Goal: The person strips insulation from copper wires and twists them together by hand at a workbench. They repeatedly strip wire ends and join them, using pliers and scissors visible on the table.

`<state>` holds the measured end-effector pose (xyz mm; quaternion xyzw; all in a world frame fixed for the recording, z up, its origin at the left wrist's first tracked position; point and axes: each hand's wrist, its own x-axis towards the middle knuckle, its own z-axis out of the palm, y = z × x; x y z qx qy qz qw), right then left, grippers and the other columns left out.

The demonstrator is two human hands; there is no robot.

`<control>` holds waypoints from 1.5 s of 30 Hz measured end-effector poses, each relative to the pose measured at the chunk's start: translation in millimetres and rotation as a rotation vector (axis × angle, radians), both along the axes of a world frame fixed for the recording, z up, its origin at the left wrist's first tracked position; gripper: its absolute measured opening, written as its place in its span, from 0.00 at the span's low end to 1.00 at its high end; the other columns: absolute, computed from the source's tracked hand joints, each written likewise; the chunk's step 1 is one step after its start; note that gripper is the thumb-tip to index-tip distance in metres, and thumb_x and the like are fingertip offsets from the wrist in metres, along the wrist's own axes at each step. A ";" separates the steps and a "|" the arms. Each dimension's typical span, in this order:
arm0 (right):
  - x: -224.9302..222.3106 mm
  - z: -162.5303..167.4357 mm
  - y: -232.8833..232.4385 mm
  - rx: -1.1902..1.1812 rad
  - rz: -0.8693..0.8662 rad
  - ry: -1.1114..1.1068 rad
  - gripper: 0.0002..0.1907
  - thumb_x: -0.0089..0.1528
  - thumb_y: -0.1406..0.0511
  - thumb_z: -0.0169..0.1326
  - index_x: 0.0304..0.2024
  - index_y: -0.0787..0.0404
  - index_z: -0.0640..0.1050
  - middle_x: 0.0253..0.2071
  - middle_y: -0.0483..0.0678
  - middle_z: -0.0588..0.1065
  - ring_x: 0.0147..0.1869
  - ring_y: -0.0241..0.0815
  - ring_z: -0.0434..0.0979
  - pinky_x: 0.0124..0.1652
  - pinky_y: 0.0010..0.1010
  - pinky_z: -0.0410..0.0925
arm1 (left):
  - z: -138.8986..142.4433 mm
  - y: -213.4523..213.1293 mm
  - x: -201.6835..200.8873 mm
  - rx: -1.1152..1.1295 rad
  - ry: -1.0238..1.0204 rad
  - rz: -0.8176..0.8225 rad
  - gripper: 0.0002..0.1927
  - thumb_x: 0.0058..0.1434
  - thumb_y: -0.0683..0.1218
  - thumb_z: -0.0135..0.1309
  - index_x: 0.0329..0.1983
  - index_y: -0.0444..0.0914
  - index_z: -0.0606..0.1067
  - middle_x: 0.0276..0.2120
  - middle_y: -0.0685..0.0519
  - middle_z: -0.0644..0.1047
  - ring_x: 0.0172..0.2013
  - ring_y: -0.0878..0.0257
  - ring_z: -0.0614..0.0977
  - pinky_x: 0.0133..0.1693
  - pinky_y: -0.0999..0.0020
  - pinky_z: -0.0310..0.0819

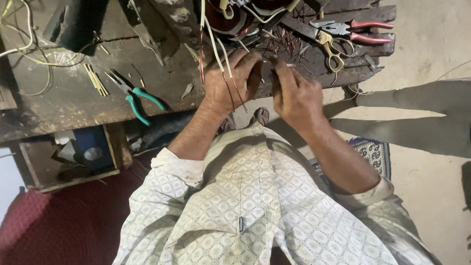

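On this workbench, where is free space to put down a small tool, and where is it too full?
Bare wood lies on the workbench between the green-handled pliers and the yellow wires at the left. The far right is crowded: red-handled pliers, scissors and copper wire ends beside both hands, left hand and right hand.

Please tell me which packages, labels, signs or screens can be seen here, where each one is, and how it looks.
Clothing tag: on the front seam of the person's patterned shirt, low in the middle; small, dark, upright rectangle.
Blue box: in the open compartment under the workbench, left; maybe a package, too dim to tell.
No signs or screens.
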<state>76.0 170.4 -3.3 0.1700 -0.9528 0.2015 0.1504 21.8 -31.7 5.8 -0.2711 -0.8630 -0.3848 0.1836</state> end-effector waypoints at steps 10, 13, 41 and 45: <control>-9.8 20.5 41.4 0.079 -0.078 -0.329 0.13 0.60 0.72 0.59 0.48 0.65 0.81 0.35 0.58 0.82 0.32 0.46 0.82 0.33 0.35 0.77 | -0.4 -2.3 -1.8 -0.013 0.091 -0.014 0.09 0.61 0.43 0.61 0.45 0.39 0.79 0.41 0.52 0.79 0.39 0.57 0.83 0.41 0.63 0.80; -0.8 42.7 37.7 -0.339 -0.195 -0.518 0.14 0.66 0.75 0.51 0.55 0.66 0.78 0.36 0.55 0.83 0.36 0.40 0.86 0.35 0.32 0.77 | 1.5 -4.4 -1.7 -0.004 0.058 -0.008 0.08 0.64 0.43 0.61 0.46 0.40 0.79 0.41 0.53 0.79 0.39 0.58 0.83 0.40 0.65 0.80; -8.6 15.8 51.1 -0.244 -0.132 -0.500 0.09 0.67 0.72 0.57 0.49 0.67 0.81 0.35 0.57 0.81 0.31 0.42 0.83 0.28 0.34 0.76 | 3.0 -0.6 0.3 -0.069 0.053 0.011 0.05 0.64 0.44 0.59 0.43 0.42 0.79 0.38 0.54 0.79 0.36 0.57 0.83 0.38 0.63 0.80; -7.5 43.3 50.2 -0.448 -0.136 -0.676 0.16 0.67 0.72 0.52 0.58 0.62 0.76 0.37 0.53 0.81 0.34 0.38 0.84 0.30 0.32 0.76 | 3.3 -2.0 1.3 -0.053 0.048 0.014 0.06 0.65 0.44 0.59 0.45 0.41 0.79 0.40 0.55 0.79 0.39 0.57 0.83 0.40 0.65 0.80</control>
